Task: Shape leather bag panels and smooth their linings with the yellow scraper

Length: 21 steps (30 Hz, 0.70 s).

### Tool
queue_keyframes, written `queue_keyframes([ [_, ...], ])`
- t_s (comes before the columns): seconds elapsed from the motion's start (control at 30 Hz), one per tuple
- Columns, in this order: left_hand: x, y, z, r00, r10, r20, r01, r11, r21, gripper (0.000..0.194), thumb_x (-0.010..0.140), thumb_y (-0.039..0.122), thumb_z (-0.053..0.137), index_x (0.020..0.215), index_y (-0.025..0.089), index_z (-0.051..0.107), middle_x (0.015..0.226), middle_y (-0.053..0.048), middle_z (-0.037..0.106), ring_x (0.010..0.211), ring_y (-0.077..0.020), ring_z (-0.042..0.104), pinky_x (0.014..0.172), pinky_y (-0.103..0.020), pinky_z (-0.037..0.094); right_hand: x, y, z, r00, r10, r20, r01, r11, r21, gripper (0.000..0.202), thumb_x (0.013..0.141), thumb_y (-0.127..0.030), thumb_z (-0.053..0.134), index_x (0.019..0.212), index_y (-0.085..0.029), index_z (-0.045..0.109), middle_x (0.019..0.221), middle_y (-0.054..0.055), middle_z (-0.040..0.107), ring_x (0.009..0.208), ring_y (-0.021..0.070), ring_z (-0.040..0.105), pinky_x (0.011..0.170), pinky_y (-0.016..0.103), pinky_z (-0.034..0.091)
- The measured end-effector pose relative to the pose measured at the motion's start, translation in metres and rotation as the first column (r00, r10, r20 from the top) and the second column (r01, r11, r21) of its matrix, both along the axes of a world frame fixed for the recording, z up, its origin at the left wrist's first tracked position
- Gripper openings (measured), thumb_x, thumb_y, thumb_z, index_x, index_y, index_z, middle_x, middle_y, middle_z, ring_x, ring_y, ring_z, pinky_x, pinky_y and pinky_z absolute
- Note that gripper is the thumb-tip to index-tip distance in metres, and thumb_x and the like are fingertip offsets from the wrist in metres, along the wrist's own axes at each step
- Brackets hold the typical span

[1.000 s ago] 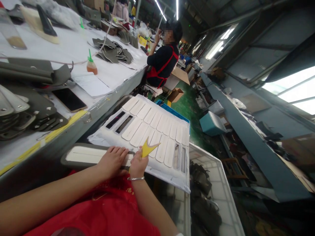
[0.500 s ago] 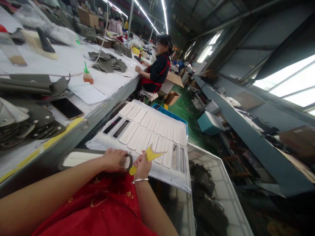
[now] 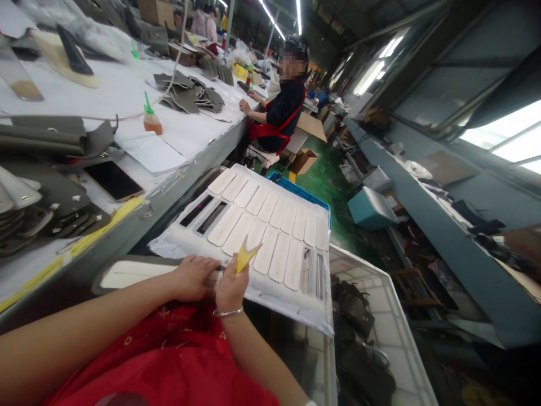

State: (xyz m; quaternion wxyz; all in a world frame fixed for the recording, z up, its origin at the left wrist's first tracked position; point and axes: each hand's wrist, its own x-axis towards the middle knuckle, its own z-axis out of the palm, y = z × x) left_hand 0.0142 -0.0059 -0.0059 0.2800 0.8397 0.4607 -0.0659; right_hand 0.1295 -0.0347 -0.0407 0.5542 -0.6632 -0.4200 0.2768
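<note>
My right hand (image 3: 231, 286) is closed around a yellow, flat tool (image 3: 245, 257) with a forked, V-notched end pointing up. Beside it, my left hand (image 3: 195, 277) lies over the right part of a long grey piece (image 3: 96, 277) with a white strip (image 3: 135, 273) on it, fingers curled onto it. The piece rests across my lap by the table edge; its right end is hidden by my hands. Just beyond is a white-covered board (image 3: 274, 288) bearing two rows of rounded white strips (image 3: 256, 241), with a few dark slots at its sides.
On the white table (image 3: 114, 82) at left lie a phone (image 3: 113, 180), a notebook (image 3: 153, 153), a glue bottle (image 3: 151, 115) and grey pieces (image 3: 186, 93). A white crate (image 3: 382, 299) holding dark items stands right of the board. A co-worker (image 3: 281, 110) sits farther along the table.
My right hand has moved left, closer to my left hand, and the yellow tool has turned more upright. My left hand stays on the grey piece. The view has shifted slightly.
</note>
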Motion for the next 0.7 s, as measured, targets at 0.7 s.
queue_keyframes([
  [0.7, 0.006, -0.009, 0.006, 1.000, -0.009, -0.028, 0.009, 1.000, -0.008, 0.073, 0.068, 0.046, 0.057, 0.133, 0.018, 0.039, 0.138, -0.012, 0.045, 0.125, -0.0284, 0.042, 0.104, -0.045, 0.029, 0.016, -0.005, 0.009, 0.654, -0.129, -0.746, 0.104, 0.991, -0.080, 0.032, 0.071, -0.046, 0.056, 0.087, -0.020, 0.044, 0.046, -0.013, 0.031, 0.034, 0.0044, 0.024, 0.033, 0.017, 0.019],
])
